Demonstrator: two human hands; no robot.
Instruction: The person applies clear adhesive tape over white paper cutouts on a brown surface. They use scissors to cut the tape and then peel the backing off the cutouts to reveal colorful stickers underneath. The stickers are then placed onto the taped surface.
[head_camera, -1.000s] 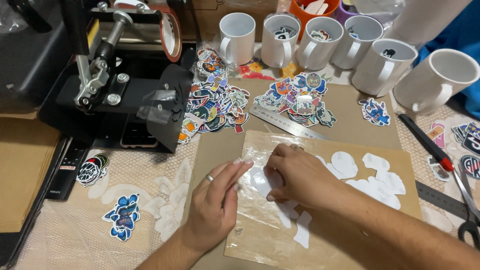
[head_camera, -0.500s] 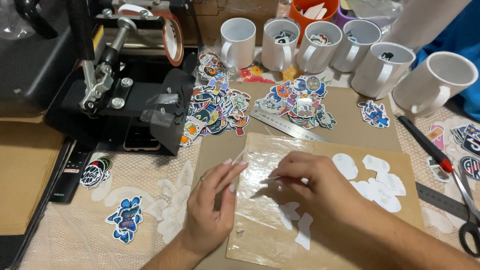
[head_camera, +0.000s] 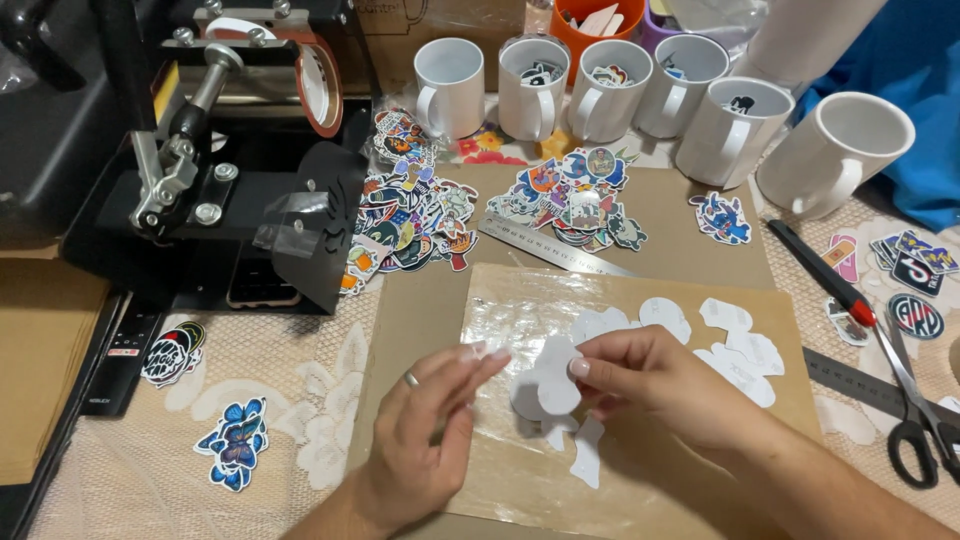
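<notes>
Right hand (head_camera: 660, 385) grip on white cutout (head_camera: 548, 380)

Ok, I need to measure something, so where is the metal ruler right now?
In the head view the metal ruler lies slanted at centre table, just above the clear plastic sheet, below the sticker pile, beyond both hands.
</notes>
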